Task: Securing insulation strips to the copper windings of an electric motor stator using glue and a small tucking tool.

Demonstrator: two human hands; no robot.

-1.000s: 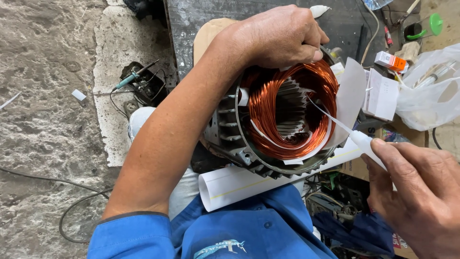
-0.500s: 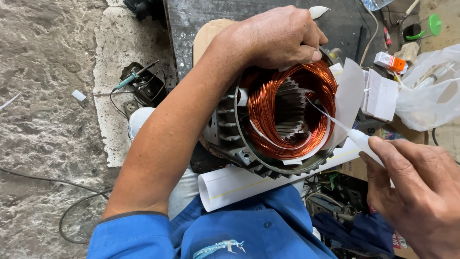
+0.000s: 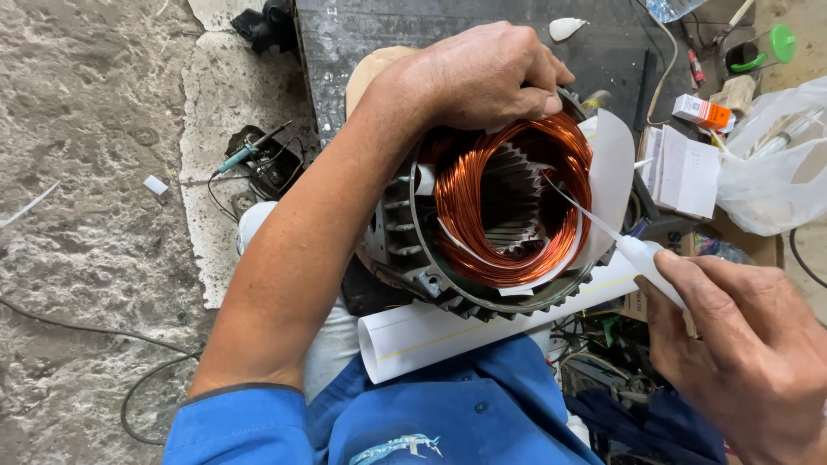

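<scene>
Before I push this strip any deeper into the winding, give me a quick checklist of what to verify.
1. Motor stator steadied: ok, the left hand grips its top rim.
2. Strip held: ok, the right hand pinches the white strip at its thick end.
3. Strip tip at the copper winding: ok, it reaches the right inner edge of the coil.
4. Tip seated in a slot: cannot tell, too fine to see.
5. White insulation sheet in place: ok, it stands between coil and housing on the right.
6. Paper roll clear of the strip: ok, it lies below the stator.
</scene>
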